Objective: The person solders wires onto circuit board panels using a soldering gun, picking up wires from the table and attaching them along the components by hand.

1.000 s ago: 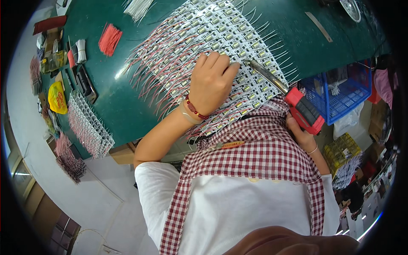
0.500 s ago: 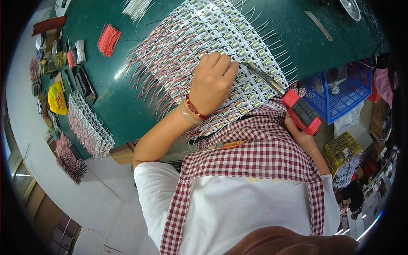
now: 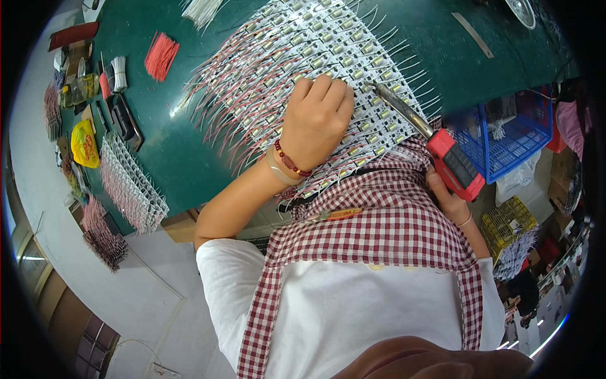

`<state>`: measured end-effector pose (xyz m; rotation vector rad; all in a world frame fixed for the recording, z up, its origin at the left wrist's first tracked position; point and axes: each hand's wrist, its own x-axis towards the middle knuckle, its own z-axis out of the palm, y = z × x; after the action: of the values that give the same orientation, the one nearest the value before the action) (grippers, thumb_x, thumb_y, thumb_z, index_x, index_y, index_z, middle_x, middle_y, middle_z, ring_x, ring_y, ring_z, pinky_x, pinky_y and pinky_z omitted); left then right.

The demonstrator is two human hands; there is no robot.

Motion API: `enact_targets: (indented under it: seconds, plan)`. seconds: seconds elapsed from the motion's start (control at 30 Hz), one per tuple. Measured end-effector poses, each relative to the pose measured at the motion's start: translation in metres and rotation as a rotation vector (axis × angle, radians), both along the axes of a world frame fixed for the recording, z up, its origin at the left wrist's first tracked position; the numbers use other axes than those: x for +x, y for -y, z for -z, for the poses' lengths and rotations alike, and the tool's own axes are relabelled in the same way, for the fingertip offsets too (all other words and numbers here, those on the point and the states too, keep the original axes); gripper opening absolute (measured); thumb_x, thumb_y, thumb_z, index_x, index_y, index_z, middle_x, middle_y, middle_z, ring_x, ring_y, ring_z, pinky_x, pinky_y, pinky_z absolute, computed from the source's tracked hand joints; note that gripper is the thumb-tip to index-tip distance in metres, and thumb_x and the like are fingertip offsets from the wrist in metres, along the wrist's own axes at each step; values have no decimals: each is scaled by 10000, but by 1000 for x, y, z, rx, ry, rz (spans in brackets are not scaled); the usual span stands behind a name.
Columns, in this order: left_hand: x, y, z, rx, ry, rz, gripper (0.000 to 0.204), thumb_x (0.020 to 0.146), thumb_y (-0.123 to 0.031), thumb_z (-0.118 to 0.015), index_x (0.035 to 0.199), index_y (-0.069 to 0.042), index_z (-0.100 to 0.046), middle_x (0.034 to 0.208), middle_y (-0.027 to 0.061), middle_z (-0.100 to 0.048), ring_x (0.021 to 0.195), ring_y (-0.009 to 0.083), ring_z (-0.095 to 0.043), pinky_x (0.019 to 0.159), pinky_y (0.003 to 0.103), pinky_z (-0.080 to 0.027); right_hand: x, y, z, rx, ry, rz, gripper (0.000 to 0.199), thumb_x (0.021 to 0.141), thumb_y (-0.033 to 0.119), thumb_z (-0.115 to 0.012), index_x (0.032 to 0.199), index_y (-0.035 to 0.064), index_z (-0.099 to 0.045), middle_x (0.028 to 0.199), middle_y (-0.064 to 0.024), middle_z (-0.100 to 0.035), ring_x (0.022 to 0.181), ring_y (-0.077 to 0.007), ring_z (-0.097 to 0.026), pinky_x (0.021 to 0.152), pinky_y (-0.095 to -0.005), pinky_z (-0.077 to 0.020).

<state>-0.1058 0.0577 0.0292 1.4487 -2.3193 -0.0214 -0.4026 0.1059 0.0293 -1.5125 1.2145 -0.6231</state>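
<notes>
A large sheet of small white circuit boards (image 3: 341, 44) with yellowish components lies at the table's near edge. Thin red wires (image 3: 221, 104) fringe its left side. My left hand (image 3: 319, 117) rests on the sheet with its fingers curled down; whatever they pinch is hidden beneath them. In my right hand (image 3: 447, 199) is a red and black soldering iron (image 3: 456, 165), gripped by the handle. Its metal shaft slants up and left over the sheet, with the tip just right of my left fingers. Whether the tip touches a board I cannot tell.
On the green table (image 3: 183, 180) lie a bundle of red wires (image 3: 161, 57), white wires (image 3: 202, 11) and a metal strip (image 3: 472, 35). Stacked wired boards (image 3: 132, 186) stand at the left edge. A blue crate (image 3: 499, 148) sits right of the table, above a yellow basket (image 3: 508, 224).
My right hand and the soldering iron have shifted slightly right, and the tip sits a little farther up the sheet. My left hand has barely moved.
</notes>
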Motion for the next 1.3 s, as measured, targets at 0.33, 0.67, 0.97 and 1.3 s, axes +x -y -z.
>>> enact_targets:
  seconds: [0.33, 0.67, 0.97, 1.3]
  plan:
    - [26, -19, -56, 20, 14, -209, 299, 655, 45, -636, 926, -72, -683, 757, 46, -522, 698, 213, -513, 622, 337, -419, -17, -11, 8, 77, 64, 51, 134, 797, 77, -682, 902, 4, -641, 779, -72, -633, 679, -168, -611, 599, -292, -476]
    - [-8, -14, 7, 119, -307, -32, 245, 691, 55, -653, 905, -63, -676, 702, 68, -470, 638, 229, -510, 557, 334, -419, -10, -7, -2, -17, -17, -11, 155, 759, 98, -692, 875, 8, -640, 782, -86, -616, 659, -191, -599, 589, -296, -469]
    - [-11, -15, 9, 81, -263, -23, 241, 696, 40, -646, 922, -43, -663, 701, 67, -453, 633, 229, -497, 576, 342, -423, -5, -6, 1, -131, -44, -60, 167, 731, 94, -702, 865, 13, -645, 765, -101, -608, 613, -218, -586, 555, -303, -454]
    - [-12, -16, 9, 72, -243, -23, 232, 692, 39, -644, 912, -35, -657, 712, 70, -451, 666, 233, -508, 616, 346, -429, -22, -18, 10, 12, -9, -3, 172, 719, 55, -696, 873, -4, -646, 792, -113, -628, 649, -222, -610, 580, -306, -478]
